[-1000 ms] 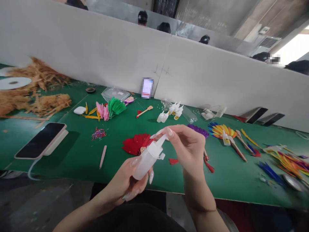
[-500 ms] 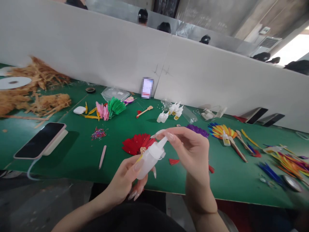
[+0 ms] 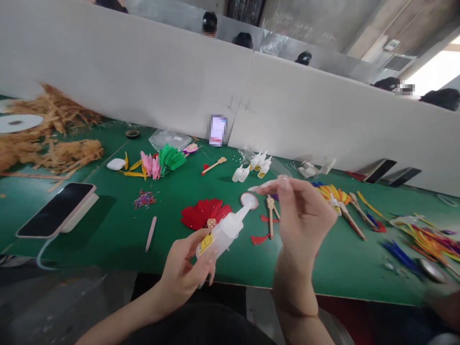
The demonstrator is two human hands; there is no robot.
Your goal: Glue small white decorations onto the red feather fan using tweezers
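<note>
My left hand (image 3: pixel 187 263) is closed round a white glue bottle (image 3: pixel 223 232) with a yellow label, its nozzle tilted up and to the right. To the right of the nozzle, my right hand (image 3: pixel 302 211) is raised with thumb and fingertips pinched together; whatever they hold, if anything, is too small to name. A red petal fan (image 3: pixel 201 213) with a light wooden piece lies behind the bottle. Just beyond the nozzle tip is a small round white dish (image 3: pixel 253 200). Beside my right hand lies a wooden stick (image 3: pixel 270 218) with a red tassel (image 3: pixel 259 239).
Phones (image 3: pixel 57 208) lie at the left. Several small bottles (image 3: pixel 259 163), green feathers (image 3: pixel 171 158) and a wooden stick (image 3: pixel 214 165) lie farther back. Coloured feathers (image 3: pixel 427 239) are at the right. A white partition (image 3: pixel 305 110) stands behind the green table (image 3: pixel 125 254).
My right hand has moved off the nozzle, to the right. The bottle has turned so its yellow label shows, and the round dish and tasselled stick have come into view.
</note>
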